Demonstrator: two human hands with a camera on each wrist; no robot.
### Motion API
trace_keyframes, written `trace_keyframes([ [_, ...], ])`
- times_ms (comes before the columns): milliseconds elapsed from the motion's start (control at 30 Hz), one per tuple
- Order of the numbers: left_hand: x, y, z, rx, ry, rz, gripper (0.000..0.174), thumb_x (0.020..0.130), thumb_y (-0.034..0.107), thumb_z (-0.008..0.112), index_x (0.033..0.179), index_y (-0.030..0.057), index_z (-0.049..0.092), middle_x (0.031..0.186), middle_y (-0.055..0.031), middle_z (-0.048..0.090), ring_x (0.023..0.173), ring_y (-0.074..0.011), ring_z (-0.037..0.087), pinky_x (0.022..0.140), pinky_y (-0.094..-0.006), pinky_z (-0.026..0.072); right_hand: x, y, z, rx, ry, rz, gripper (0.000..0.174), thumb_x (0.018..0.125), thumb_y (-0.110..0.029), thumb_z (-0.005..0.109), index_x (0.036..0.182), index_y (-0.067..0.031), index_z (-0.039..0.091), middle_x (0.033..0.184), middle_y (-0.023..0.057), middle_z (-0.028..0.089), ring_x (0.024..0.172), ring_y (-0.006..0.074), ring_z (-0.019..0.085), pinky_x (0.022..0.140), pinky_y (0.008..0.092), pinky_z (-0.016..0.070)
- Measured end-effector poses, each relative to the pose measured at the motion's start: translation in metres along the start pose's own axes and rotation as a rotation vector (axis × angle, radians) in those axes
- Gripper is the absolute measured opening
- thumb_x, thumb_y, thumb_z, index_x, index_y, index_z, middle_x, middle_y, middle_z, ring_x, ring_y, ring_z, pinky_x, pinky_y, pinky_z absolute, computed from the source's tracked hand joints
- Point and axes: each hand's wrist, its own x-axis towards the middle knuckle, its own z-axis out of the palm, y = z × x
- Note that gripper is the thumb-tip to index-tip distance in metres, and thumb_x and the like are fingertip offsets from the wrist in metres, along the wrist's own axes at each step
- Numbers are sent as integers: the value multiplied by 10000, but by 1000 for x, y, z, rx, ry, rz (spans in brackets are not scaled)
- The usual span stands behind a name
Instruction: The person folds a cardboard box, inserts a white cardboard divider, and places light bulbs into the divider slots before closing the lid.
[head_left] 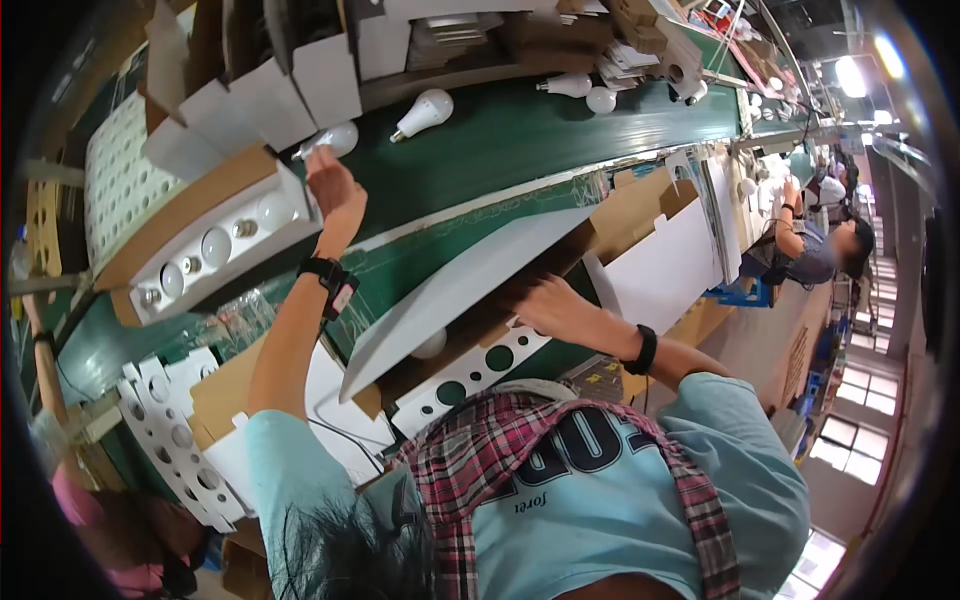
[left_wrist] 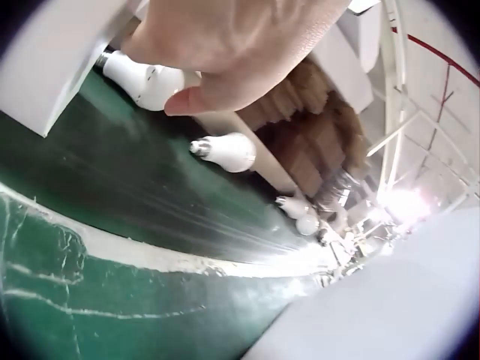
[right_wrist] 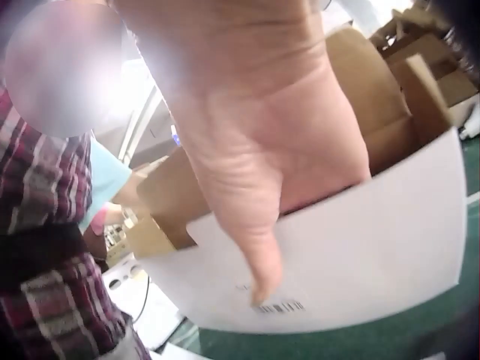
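Note:
On the green belt, my left hand point(head_left: 335, 195) has its fingers at a white light bulb point(head_left: 342, 138). In the left wrist view the bulb point(left_wrist: 142, 81) lies between thumb and fingers, partly covered by the hand. My right hand point(head_left: 560, 305) grips the wall of an open white cardboard box point(head_left: 460, 280). The right wrist view shows its thumb outside the white wall point(right_wrist: 360, 247), near a barcode, while its fingers are hidden inside. Part of a bulb point(head_left: 430, 345) shows within this box, close to a white panel with round holes point(head_left: 475, 373).
At the left stands a box point(head_left: 200, 215) with several bulbs in a white insert. More bulbs point(head_left: 423, 114) lie along the green belt point(head_left: 500, 130). Open cartons point(head_left: 260, 95) line the far side. Punched white inserts point(head_left: 175, 440) are stacked at lower left. Other people sit farther along.

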Motion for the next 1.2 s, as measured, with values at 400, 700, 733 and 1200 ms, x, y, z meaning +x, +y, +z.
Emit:
trace_keyframes([
  [400,14,-40,24,206,133,215,443,698,78,702,1087,1,505,1035,-179,510,1021,-335,501,909,-489,333,-9,19,2,95,185,171,301,752,-185,586,1044,-125,632,998,28,605,951,222,565,815,319,474],
  [700,-1,45,-76,-627,-548,412,481,731,66,693,1162,-16,497,1041,-159,593,945,-248,584,834,-320,450,-33,13,-116,899,253,128,327,884,-249,575,1128,-29,572,1052,107,598,921,214,607,809,326,487],
  [733,0,71,-104,-558,-613,540,492,684,21,700,1138,-19,513,1028,-152,592,941,-242,586,832,-316,453,-37,7,-124,1030,360,143,332,892,-179,580,1187,-33,536,1048,94,605,883,164,621,774,299,501],
  [1200,-28,152,-176,-829,-1009,603,537,833,357,626,1224,13,493,1186,-111,546,1119,-213,501,939,-331,385,-87,6,-103,1563,356,81,645,772,-279,685,1303,-12,435,1208,94,532,1089,158,515,913,289,428],
])
